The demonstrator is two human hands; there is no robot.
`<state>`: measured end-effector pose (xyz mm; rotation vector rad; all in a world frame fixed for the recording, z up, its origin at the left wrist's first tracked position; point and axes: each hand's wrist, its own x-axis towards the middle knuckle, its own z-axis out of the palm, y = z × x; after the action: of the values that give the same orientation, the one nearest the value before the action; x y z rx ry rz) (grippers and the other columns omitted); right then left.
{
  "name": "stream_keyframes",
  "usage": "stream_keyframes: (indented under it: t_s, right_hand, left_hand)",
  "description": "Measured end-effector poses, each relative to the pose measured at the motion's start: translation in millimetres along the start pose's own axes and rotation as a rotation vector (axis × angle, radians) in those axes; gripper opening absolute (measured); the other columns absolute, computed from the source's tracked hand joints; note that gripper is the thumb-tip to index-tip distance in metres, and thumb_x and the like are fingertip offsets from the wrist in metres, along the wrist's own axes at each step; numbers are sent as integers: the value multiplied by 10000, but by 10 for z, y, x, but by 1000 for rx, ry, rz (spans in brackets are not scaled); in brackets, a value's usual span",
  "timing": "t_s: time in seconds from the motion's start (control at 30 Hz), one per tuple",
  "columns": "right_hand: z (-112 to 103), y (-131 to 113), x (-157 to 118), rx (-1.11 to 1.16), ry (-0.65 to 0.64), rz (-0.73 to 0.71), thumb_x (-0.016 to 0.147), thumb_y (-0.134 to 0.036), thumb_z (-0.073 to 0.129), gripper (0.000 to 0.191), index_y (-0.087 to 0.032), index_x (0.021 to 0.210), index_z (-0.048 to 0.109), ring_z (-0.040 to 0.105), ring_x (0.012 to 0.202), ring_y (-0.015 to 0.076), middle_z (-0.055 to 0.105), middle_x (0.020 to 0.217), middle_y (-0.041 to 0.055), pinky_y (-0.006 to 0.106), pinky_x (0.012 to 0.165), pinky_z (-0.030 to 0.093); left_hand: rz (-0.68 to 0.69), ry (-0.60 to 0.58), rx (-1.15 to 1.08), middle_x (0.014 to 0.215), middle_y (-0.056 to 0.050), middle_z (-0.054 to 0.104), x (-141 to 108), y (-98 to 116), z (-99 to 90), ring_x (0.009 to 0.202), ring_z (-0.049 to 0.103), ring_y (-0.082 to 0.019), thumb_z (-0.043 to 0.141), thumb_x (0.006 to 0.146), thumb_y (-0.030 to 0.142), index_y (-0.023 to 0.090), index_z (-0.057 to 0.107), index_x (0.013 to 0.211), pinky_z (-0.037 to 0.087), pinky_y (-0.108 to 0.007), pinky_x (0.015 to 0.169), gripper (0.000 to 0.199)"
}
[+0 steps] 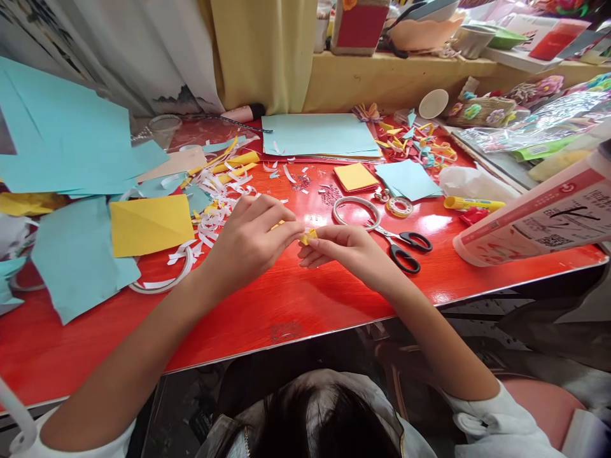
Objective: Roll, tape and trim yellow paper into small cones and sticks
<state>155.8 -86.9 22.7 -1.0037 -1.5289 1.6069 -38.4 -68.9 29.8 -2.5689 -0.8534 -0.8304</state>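
Both hands meet over the middle of the red table (pixel 334 299). A small folded piece of yellow paper (pixel 308 236) is pinched in my right hand (pixel 351 251), between thumb and fingers. My left hand (pixel 258 238) is closed too, its fingertips touching or nearly touching the left end of that paper. A bit of yellow also shows between the left fingers, and I cannot tell if it is the same piece. Black-handled scissors (pixel 403 245) lie just right of my right hand, beside a roll of white tape (pixel 356 212).
Blue sheets (pixel 86 254), a yellow sheet (pixel 151 224) and curled white paper strips (pixel 214 216) cover the left side. Behind sit a blue paper stack (pixel 319 135), yellow squares (pixel 356 177) and blue squares (pixel 408 178). A large bottle (pixel 534 213) and a glue stick (pixel 472 203) are at right.
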Motion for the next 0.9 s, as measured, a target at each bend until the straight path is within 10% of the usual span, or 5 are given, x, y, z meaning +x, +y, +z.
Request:
stream_keyframes:
  t_s: [0.9]
  right_hand:
    - [47, 2, -27, -582, 86, -240, 846, -133, 459, 217, -131, 796, 671, 662, 709, 133, 708, 759, 41, 254, 682, 508]
  left_hand:
    - [14, 8, -7, 836, -56, 658, -28, 118, 69, 853, 541, -202, 486, 875, 184, 154, 635, 898, 383, -351, 730, 153]
